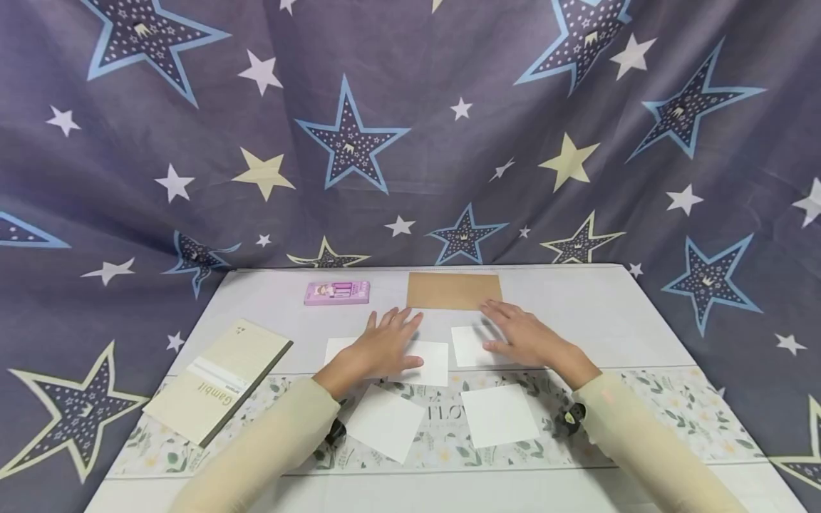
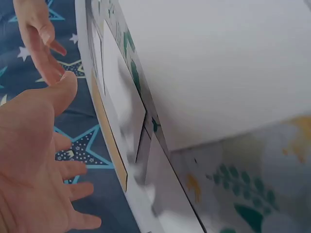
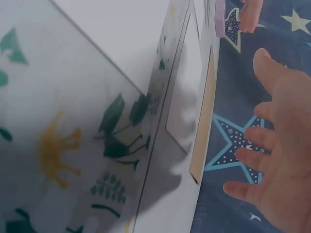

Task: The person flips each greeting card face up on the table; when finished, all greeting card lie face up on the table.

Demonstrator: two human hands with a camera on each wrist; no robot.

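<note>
My left hand (image 1: 387, 343) lies flat with spread fingers over the upper left white paper square (image 1: 431, 363). In the left wrist view its open palm (image 2: 29, 160) stands a little off the tabletop and holds nothing. My right hand (image 1: 518, 332) is spread flat over the upper right white square (image 1: 465, 347), and in the right wrist view its fingers (image 3: 279, 160) are straight and empty. Two more white squares (image 1: 385, 424) (image 1: 500, 415) lie nearer me on the floral runner (image 1: 667, 417). A brown paper sheet (image 1: 454, 291) lies just beyond both hands' fingertips.
A small pink box (image 1: 336, 293) sits at the back, left of the brown sheet. A beige book marked "Gambit" (image 1: 218, 381) lies at the left of the white table (image 1: 577, 299). A star-patterned cloth (image 1: 410, 142) hangs behind and around the table.
</note>
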